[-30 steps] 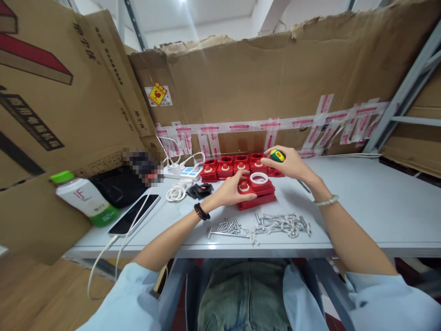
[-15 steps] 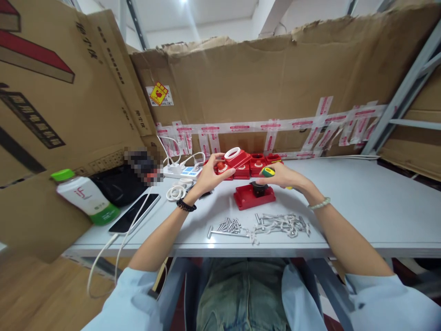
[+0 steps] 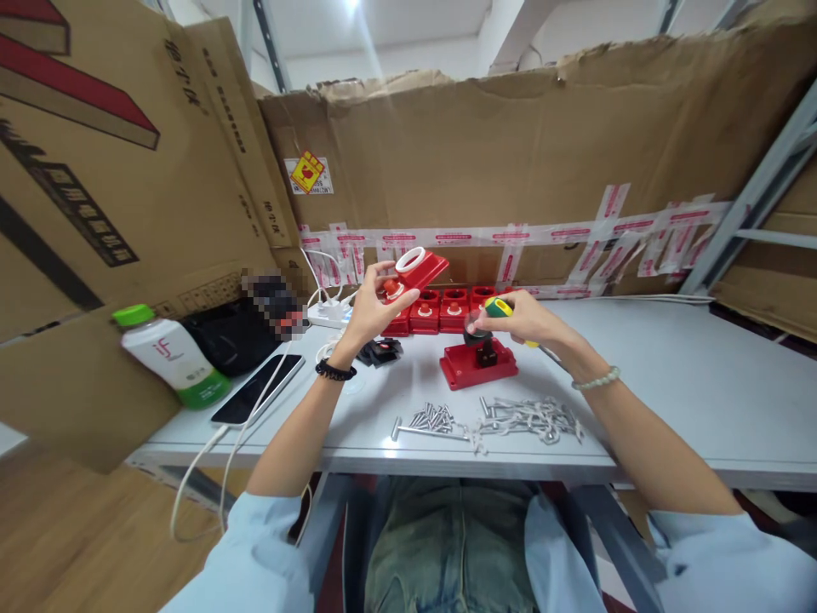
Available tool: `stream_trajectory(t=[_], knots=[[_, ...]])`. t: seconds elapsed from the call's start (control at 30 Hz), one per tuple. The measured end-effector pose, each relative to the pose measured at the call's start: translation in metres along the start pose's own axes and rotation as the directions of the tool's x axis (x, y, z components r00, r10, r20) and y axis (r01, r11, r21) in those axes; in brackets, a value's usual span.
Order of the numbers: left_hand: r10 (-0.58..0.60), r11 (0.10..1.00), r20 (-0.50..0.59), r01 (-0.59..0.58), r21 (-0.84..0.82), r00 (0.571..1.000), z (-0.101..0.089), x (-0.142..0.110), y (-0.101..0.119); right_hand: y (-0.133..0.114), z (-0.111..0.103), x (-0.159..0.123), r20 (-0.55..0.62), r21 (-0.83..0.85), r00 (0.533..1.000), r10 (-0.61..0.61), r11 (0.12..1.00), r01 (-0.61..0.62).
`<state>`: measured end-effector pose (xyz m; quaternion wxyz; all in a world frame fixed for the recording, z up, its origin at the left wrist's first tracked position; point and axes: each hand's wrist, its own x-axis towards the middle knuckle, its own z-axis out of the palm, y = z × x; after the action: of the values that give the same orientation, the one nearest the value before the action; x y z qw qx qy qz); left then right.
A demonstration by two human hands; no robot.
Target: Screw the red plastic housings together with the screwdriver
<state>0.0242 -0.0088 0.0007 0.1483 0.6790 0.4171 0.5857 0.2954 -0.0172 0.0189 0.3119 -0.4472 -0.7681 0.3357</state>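
1. Cardboard sheets patched with printed tape walled off the back and left of my pale grey bench top.
2. My left hand was raised above the bench, fingers closed around a red plastic cover with a white ring on its face; it was held tilted, well clear of the surface.
3. My right hand gripped a green-and-yellow-handled screwdriver, its fingertips down at a black part standing on the flat red plastic base plate.
4. That base lay on the bench just in front of me, separated from its cover. Whether the black part was seated or loose I could not tell.
5. A row of small red units with buttons sat behind, close to the cardboard. I judged these to be finished, or waiting; which, I could not confirm.
6. Loose silver screws and a heap of white-and-metal fittings lay near the front edge, so fastening work appeared to be left.
7. Off to the left: a white bottle with a green cap, a black phone on a white cable, a white power strip.
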Motion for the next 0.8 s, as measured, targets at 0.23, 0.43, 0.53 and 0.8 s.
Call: stream_trajectory(t=[0.23,0.43,0.53,0.8], knots=[[0.055,0.998,-0.192,-0.057,-0.007,0.980,-0.012,0.008,-0.007,-0.052,0.081,0.059,0.031,-0.067,0.999,0.017,0.998,-0.015],[0.064,0.998,-0.227,-0.064,0.007,0.972,-0.010,0.009,-0.008,-0.047,0.140,0.103,0.040,-0.165,0.994,0.097,0.982,-0.090],[0.069,0.998,-0.215,-0.065,0.025,0.974,-0.009,0.008,-0.006,-0.038,0.141,0.111,-0.001,-0.224,0.993,0.116,0.968,-0.113],[0.108,0.994,-0.287,-0.110,0.010,0.952,-0.011,0.010,-0.011,-0.053,0.158,0.091,0.205,-0.148,0.978,0.036,0.989,-0.006]])
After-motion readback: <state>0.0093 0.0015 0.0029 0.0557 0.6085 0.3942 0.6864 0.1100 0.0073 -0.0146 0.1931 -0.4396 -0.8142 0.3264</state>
